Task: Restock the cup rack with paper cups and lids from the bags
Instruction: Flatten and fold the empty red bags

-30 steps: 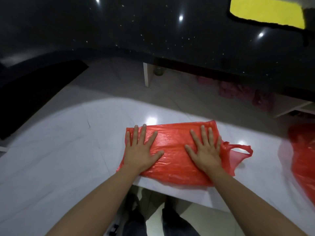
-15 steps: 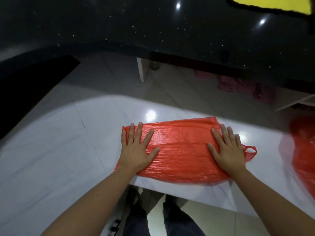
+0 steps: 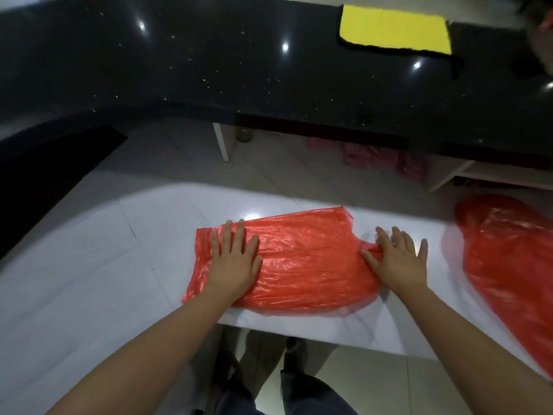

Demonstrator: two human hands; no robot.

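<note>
A flattened red plastic bag [image 3: 305, 259] lies on the white table [image 3: 89, 265] near its front edge. My left hand [image 3: 235, 262] presses flat on the bag's left end, fingers straight. My right hand [image 3: 399, 259] lies flat over the bag's right end and handles, fingers spread, thumb on the plastic. A second red bag [image 3: 508, 265], fuller and rounded, lies at the table's right side. No cups, lids or rack are in view.
A black counter [image 3: 269, 70] runs across the back with a yellow cloth [image 3: 395, 32] on it. Under it are pink items [image 3: 386, 158] on the floor and a white shelf edge [image 3: 457, 175]. A black panel [image 3: 45, 181] stands at the left.
My right hand has slid rightward across the bag to its handle end, smoothing it flat. The left hand stayed pressed on the left end. The view tilted up.
</note>
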